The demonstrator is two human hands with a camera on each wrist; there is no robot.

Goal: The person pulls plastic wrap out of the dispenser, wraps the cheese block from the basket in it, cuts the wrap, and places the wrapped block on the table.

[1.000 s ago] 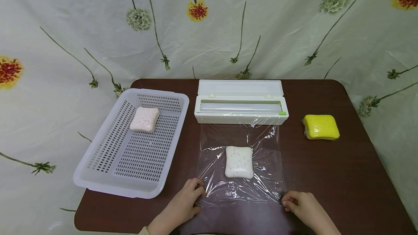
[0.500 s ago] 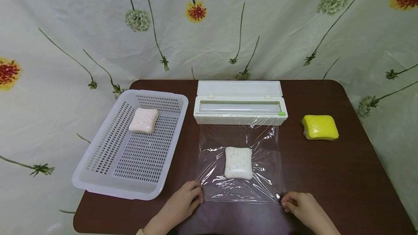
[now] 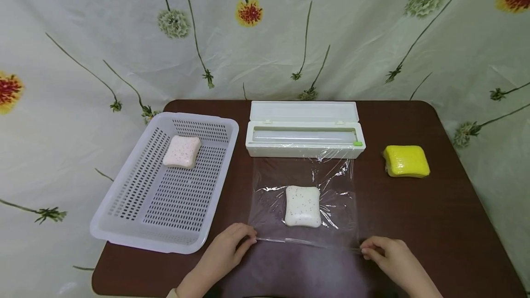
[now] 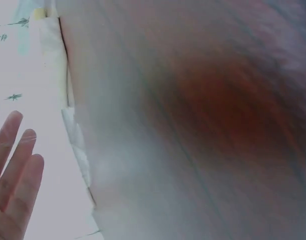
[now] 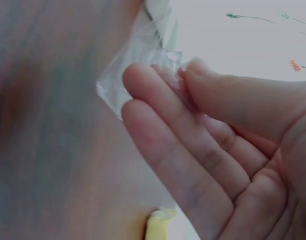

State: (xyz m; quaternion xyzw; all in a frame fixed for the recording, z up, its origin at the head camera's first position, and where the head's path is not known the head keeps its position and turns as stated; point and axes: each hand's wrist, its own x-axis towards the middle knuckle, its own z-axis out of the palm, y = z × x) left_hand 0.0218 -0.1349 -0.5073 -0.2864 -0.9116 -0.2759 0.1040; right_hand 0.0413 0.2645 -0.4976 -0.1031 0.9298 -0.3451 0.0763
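A sheet of clear cling film runs from the white cling film dispenser toward the person. On it lies a white speckled bar of soap. The left hand pinches the film's near left corner between thumb and finger. At the near right corner, the right hand pinches the film, and the right wrist view shows the crumpled film by its thumb and fingertips. Between the hands the near edge is drawn taut. In the left wrist view, several fingers appear, but the film is hard to make out.
A white perforated basket stands at the left, with a pinkish speckled bar of soap inside. To the right lies a yellow block wrapped in film. The dispenser's lid is raised at the back of the brown table.
Both hands have moved slightly away from the person with the film's near corners. The near edge has shifted toward the soap and now looks straighter and slightly lifted. The soap stays in place.
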